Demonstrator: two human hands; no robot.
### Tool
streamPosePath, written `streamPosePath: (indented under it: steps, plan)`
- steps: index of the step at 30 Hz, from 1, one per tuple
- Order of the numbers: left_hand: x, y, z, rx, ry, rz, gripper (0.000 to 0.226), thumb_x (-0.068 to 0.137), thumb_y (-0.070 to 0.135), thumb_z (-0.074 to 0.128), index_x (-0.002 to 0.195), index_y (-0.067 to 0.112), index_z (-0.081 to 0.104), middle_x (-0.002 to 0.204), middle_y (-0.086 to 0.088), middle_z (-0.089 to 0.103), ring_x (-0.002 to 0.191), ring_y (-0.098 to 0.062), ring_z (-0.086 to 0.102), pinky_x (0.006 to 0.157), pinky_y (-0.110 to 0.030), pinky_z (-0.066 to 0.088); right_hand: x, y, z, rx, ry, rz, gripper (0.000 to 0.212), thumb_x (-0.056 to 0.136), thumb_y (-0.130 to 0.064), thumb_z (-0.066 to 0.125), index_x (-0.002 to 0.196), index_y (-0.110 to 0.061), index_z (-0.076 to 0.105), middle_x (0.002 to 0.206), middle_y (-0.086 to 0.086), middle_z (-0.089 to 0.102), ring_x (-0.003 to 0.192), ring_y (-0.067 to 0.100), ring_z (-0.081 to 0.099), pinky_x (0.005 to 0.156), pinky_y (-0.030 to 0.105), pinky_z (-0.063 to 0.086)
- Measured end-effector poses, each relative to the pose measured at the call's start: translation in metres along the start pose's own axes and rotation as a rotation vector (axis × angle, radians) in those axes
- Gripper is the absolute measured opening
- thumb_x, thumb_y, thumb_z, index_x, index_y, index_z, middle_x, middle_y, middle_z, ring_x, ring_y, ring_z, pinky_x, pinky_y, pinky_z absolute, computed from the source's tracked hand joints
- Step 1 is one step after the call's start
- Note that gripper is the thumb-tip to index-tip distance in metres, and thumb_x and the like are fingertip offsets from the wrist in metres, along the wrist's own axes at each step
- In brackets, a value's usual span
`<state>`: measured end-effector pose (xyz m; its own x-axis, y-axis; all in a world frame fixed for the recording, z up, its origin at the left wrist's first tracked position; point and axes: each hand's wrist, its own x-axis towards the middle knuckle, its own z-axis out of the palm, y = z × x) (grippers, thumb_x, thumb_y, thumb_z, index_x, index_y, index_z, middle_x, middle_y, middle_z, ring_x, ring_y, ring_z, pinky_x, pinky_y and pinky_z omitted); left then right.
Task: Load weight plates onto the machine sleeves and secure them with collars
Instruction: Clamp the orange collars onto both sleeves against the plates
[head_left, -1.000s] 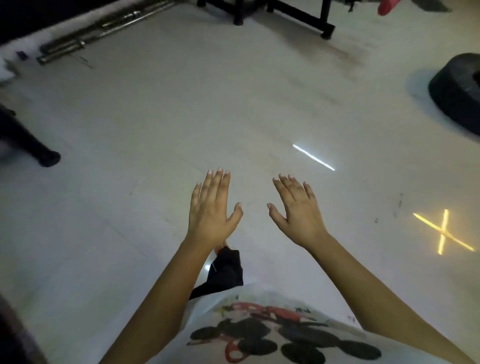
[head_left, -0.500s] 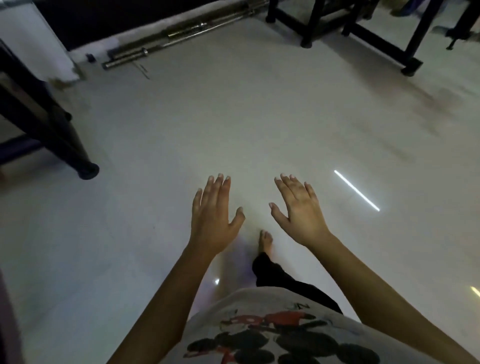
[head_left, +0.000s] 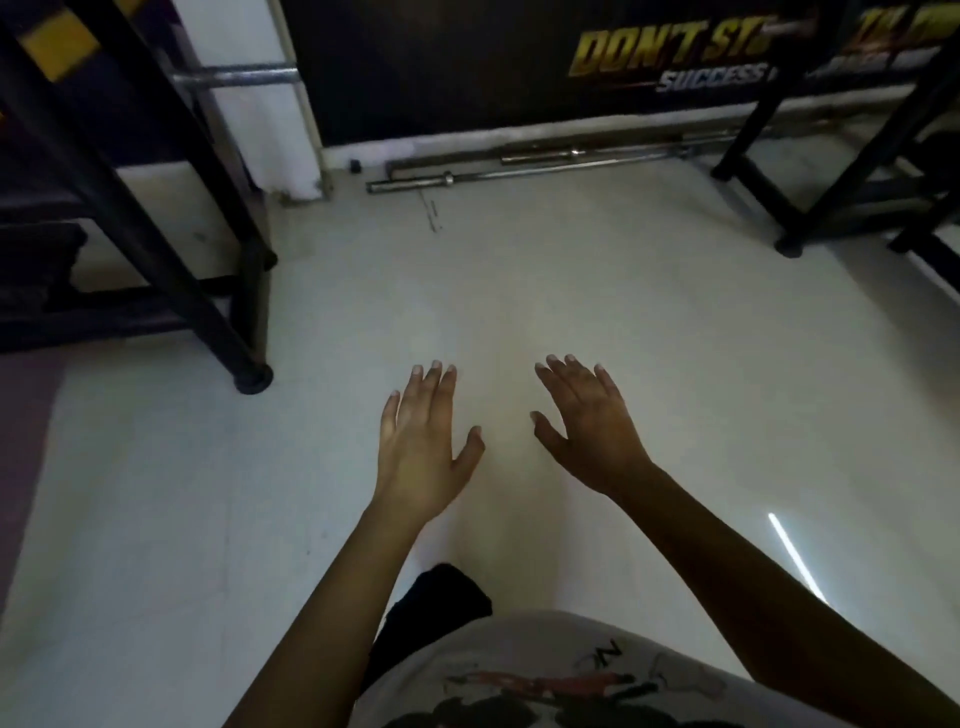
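Observation:
My left hand (head_left: 423, 441) and my right hand (head_left: 587, 426) are held out in front of me, palms down, fingers straight and spread, holding nothing. They hover side by side over the pale floor (head_left: 519, 291). No weight plate or collar shows in this view. A black machine frame (head_left: 156, 208) with yellow markings stands at the left, its foot near my left hand's far side. A bare steel sleeve or bar (head_left: 234, 77) sticks out of that frame at the top left.
Several steel barbells (head_left: 519, 163) lie on the floor along the far wall under a dark banner (head_left: 623, 57). Another black frame (head_left: 841, 171) stands at the right. Open pale floor lies between the two frames.
The view has swung up and left: the left frame, barbells and wall banner have come closer and lower in view. Both hands keep the same spread pose, empty.

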<state>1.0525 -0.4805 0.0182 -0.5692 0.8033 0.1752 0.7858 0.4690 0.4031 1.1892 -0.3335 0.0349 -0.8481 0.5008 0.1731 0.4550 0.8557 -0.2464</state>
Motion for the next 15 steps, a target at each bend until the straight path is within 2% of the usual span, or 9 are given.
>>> streamPosePath:
  steps: [7,15]
  plan:
    - [0.140,-0.058,-0.025,0.002,0.213,-0.136,0.064,0.085,0.040,0.041,0.141,0.014,0.027,0.149,-0.007,0.031,0.141,-0.021,0.017,0.112,-0.041,0.008,0.188,0.012,0.016,0.031,0.058,-0.220,0.050,0.088,-0.024,0.056,0.132,-0.005,0.045,0.135,0.016,0.050,0.130,0.030,0.039,0.110,0.047,0.021]
    - [0.300,-0.136,-0.101,0.126,0.421,-0.204,0.063,0.085,0.041,0.042,0.141,0.013,0.028,0.149,-0.007,0.032,0.141,-0.020,0.017,0.112,-0.042,0.010,0.404,-0.034,0.006,0.142,0.179,-0.378,0.047,0.088,-0.028,0.053,0.131,-0.009,0.046,0.134,0.012,0.051,0.129,0.028,0.041,0.110,0.040,0.016]
